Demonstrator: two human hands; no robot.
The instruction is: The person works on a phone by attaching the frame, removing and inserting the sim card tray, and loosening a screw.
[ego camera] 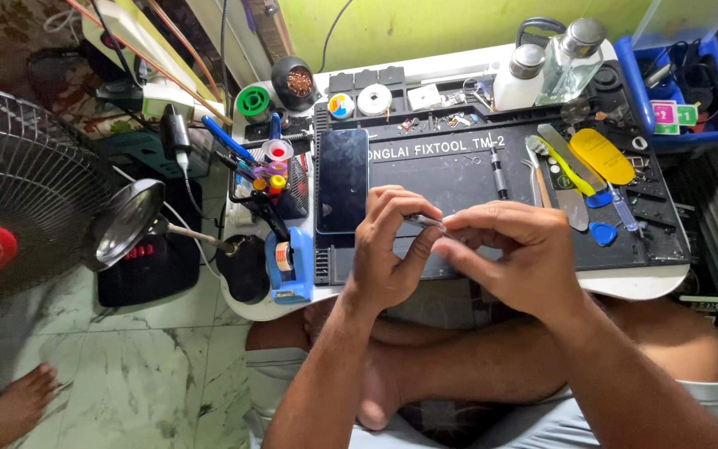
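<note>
My left hand (388, 249) and my right hand (513, 254) meet over the front of a dark repair mat (459, 170) on a small white table. Between their fingertips they pinch a small thin metal piece (425, 221), seen edge-on; both hands grip it. A dark phone (341, 179) lies flat on the mat just left of my left hand, its black screen side up. Below the table edge my crossed legs are visible.
Tweezers, a yellow pry tool (602, 155) and blue picks lie on the mat's right. Two clear bottles (571, 62) stand at the back. A blue tape dispenser (291, 264), magnifier lamp (129, 220) and fan (10, 191) sit left. A blue bin (683, 83) is at right.
</note>
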